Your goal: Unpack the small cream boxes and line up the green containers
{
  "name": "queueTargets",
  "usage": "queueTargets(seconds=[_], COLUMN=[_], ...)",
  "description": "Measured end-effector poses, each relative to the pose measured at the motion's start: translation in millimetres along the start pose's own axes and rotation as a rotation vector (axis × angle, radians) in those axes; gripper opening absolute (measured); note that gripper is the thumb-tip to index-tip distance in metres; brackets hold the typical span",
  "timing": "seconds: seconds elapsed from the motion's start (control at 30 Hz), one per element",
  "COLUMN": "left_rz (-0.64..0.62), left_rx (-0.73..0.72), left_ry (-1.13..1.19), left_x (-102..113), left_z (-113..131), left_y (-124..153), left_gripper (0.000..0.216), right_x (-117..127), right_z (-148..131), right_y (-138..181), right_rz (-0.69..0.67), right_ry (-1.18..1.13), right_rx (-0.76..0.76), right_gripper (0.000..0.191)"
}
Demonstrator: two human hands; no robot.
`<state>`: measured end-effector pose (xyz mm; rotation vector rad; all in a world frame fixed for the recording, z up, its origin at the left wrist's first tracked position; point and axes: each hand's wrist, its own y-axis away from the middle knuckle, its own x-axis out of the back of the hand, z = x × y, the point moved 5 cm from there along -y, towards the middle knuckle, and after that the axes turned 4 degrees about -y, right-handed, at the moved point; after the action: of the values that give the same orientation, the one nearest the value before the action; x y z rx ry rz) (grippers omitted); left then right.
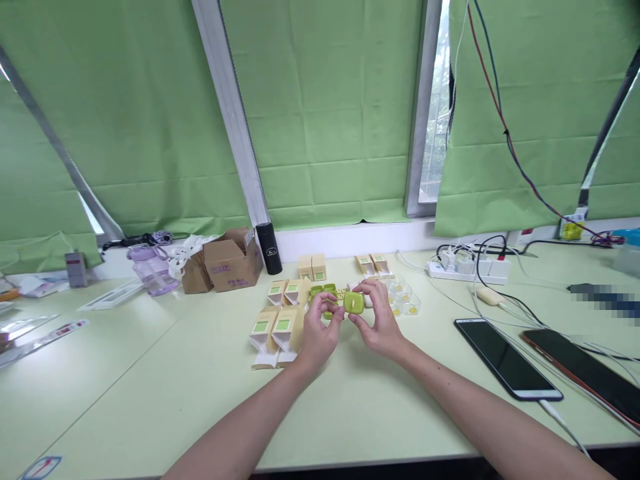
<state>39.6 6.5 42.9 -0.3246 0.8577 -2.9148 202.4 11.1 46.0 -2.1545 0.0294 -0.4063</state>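
A small olive-green square case with rounded corners point(354, 303) is held up above the table between my two hands. My right hand point(381, 323) grips its right side, with the thumb below and the fingers along the top. From the other side, the closed thumb and fingertips of my left hand point(320, 333) meet its left edge. Behind the hands lie more green pieces point(323, 289), partly hidden by my left fingers. Clear plastic cups with yellow bits point(406, 300) sit behind my right hand. Open-ended cardboard boxes with green labels point(275, 333) stand left of my left hand.
More small boxes point(312, 267) stand farther back. A brown carton point(233, 260), a black bottle point(269, 248) and a purple jug point(153, 268) line the back left. On the right are a power strip point(469, 268), cables and two phones, including a white-rimmed one point(507, 357).
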Motion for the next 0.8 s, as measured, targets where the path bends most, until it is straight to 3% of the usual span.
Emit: queueTargets(seconds=[0.8], left_rz=[-0.021], left_rx=[-0.170], left_ry=[-0.055], left_x=[1.4], left_z=[4.5], left_y=[-0.1], left_gripper=[0.018], right_x=[-3.8], right_z=[0.9], right_y=[0.8], right_rz=[-0.058], right_ry=[-0.071], right_rx=[-0.005], right_gripper=[0.039])
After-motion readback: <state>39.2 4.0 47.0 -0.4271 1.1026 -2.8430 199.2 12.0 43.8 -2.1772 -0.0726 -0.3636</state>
